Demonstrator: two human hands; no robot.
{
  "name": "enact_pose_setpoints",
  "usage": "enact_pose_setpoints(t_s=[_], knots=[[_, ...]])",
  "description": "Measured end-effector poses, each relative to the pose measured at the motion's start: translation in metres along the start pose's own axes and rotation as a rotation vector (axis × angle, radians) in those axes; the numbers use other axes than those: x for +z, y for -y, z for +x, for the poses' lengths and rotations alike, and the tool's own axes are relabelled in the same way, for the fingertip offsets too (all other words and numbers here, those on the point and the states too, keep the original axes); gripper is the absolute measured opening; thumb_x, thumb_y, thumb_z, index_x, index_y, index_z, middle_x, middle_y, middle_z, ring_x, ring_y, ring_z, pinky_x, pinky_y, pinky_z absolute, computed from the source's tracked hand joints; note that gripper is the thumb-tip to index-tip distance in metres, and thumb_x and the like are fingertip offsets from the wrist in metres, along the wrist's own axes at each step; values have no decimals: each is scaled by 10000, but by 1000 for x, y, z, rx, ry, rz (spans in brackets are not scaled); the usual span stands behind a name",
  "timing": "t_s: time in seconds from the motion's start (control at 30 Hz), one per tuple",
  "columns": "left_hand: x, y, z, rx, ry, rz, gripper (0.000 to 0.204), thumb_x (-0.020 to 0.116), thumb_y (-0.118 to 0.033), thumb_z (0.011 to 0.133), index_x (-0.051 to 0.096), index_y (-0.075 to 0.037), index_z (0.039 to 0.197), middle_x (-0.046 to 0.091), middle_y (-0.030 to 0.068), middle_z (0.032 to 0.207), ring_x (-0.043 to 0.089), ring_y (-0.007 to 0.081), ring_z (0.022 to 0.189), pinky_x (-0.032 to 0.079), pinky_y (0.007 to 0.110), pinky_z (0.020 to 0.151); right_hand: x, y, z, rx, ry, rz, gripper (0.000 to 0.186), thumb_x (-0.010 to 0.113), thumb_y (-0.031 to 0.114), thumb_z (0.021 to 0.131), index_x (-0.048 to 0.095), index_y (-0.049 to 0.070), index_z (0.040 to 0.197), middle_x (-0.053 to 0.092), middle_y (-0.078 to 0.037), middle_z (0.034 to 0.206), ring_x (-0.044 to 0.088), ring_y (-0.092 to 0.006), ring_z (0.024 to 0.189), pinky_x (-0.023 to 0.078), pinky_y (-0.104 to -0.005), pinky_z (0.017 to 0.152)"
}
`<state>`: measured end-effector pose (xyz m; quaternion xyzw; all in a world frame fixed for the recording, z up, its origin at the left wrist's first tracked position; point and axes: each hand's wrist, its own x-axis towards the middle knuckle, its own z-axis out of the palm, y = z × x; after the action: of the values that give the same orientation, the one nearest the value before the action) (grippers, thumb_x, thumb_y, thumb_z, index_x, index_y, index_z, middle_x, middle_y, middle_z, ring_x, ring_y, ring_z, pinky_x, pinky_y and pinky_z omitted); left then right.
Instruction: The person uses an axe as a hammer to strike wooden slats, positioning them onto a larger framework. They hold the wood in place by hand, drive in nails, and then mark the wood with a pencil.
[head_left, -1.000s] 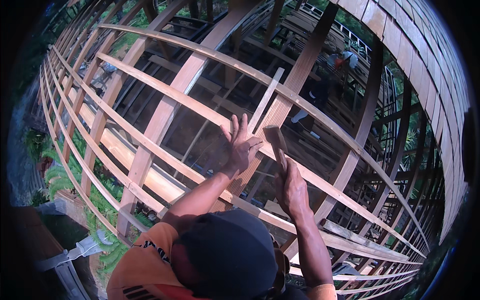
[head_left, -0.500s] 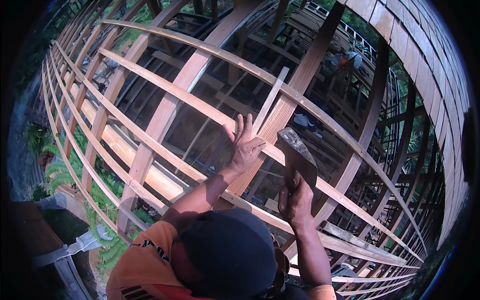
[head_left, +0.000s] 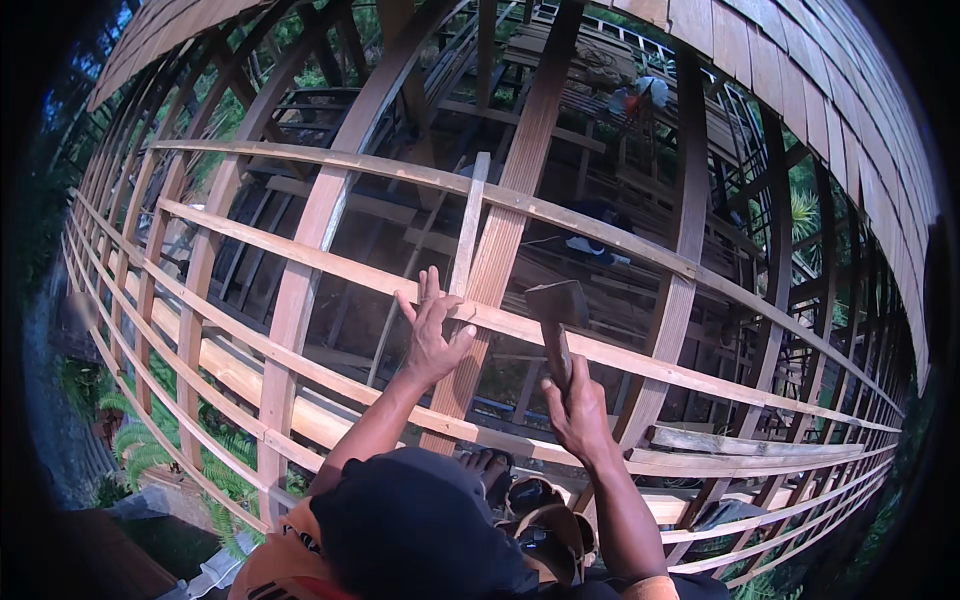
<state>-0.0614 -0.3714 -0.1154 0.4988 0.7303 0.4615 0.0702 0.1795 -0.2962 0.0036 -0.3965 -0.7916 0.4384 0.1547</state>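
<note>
My left hand [head_left: 437, 340] rests on a long pale wooden batten [head_left: 340, 265], its fingers spread and thumb apart. Close to its fingertips is the lower end of a short wooden strip [head_left: 471, 215], which slants up to the batten above. Both battens cross a broad grooved rafter [head_left: 505, 225] beside this hand. My right hand [head_left: 582, 408] is wrapped around the handle of a hatchet [head_left: 557, 303]. The dark metal head is raised near the same batten, right of the left hand. Whether a nail sits under my left fingers is too small to tell.
Rows of battens and rafters form an open roof frame with gaps between. Wooden shingles [head_left: 800, 75] cover the upper right. Short boards [head_left: 740, 440] lie across battens at lower right. Far below are stacked timber and a person [head_left: 635, 100]. Ferns [head_left: 150, 445] grow at lower left.
The view has turned, so the frame sits more level. The hatchet's head has swung round in my right hand. My left thumb now stands farther from the index finger.
</note>
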Motion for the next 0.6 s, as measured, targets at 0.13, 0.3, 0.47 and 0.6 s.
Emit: enact_pose_setpoints(t_s=[0.13,0.3,0.47,0.6], knots=[[-28,8,32,-56,-135,-94,655,618,-497,925,453,17,1295,385,310,1506,345,430,1436,221,558,1179,-9,-13,-6,73,-20,21,314,585,157,967,448,8,1207,575,-259,785,593,-462,721,480,-451,678],[-4,12,120,-341,129,-28,776,653,-496,888,431,78,1362,615,331,1209,604,439,1175,460,463,1020,2,-28,-11,133,20,110,348,570,149,977,434,2,1261,614,-314,826,628,-519,811,492,-483,712],[-5,16,128,-332,351,107,441,491,-262,898,474,89,1165,632,383,1017,619,536,1009,484,553,894,14,-42,-23,166,121,127,358,564,174,978,427,7,1263,623,-333,835,625,-538,847,480,-530,729],[-7,17,126,-370,383,168,451,488,-289,904,480,85,1156,636,377,1018,628,528,994,485,554,885,21,-54,-30,215,191,128,366,568,172,974,423,-5,1258,626,-344,843,622,-547,862,471,-552,729]])
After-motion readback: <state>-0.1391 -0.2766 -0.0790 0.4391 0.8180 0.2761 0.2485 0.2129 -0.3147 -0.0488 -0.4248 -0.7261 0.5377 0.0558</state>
